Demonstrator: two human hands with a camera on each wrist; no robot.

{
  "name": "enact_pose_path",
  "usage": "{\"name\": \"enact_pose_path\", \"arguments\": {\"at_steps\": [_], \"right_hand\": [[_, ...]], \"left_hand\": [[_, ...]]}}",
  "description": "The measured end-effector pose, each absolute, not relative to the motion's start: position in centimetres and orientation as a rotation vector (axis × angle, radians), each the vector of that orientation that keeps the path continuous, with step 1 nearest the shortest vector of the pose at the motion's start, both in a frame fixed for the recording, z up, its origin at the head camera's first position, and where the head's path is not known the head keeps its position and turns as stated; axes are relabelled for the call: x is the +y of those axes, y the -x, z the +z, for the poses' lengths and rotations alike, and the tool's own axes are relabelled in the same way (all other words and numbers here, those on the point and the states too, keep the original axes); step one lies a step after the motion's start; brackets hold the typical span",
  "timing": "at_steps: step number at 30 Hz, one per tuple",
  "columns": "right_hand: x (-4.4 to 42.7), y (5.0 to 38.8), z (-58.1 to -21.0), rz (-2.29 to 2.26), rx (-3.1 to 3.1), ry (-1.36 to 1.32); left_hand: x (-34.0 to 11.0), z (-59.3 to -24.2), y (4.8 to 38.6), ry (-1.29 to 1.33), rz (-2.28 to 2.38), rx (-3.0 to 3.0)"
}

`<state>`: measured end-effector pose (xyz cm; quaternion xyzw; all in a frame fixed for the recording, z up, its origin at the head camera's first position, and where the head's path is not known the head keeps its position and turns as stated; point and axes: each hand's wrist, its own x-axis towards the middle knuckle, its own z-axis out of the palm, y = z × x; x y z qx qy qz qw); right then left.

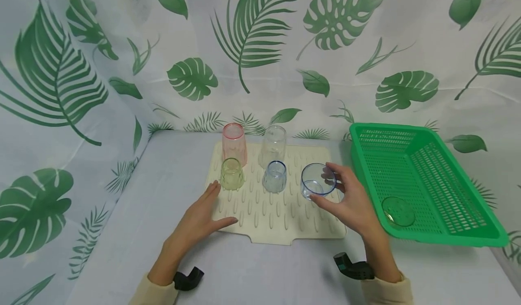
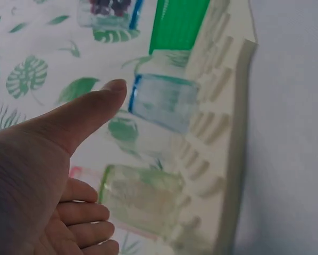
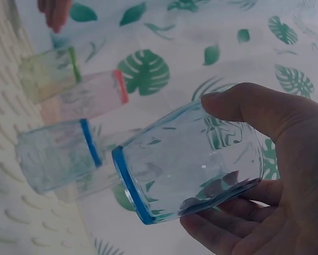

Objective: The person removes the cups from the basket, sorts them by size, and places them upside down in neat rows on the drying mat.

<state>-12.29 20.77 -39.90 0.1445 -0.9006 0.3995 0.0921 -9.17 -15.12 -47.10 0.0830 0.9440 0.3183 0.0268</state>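
My right hand (image 1: 353, 201) grips a clear blue-rimmed glass (image 1: 319, 180) between thumb and fingers at the right part of a cream ribbed mat (image 1: 268, 223). In the right wrist view the same glass (image 3: 185, 164) is held tilted. My left hand (image 1: 197, 219) hovers over the mat's left edge, thumb spread, holding nothing, close to a green glass (image 1: 232, 175). On the mat also stand a small blue glass (image 1: 275, 177), a tall pink glass (image 1: 234, 146) and a tall clear glass (image 1: 274, 144).
A green plastic basket (image 1: 411, 160) stands at the right, beside the mat. A green transparent round item (image 1: 399, 211) lies in its near left corner. Leaf-patterned cloth (image 1: 260, 47) hangs behind and at the left of the table.
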Motion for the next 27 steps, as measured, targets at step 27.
{"name": "enact_pose_path", "arguments": {"at_steps": [27], "right_hand": [[16.5,11.2,-41.2,1.362,-2.684,-0.778]], "left_hand": [[-9.4,-43.3,9.2,-0.692,1.356,2.727]]}}
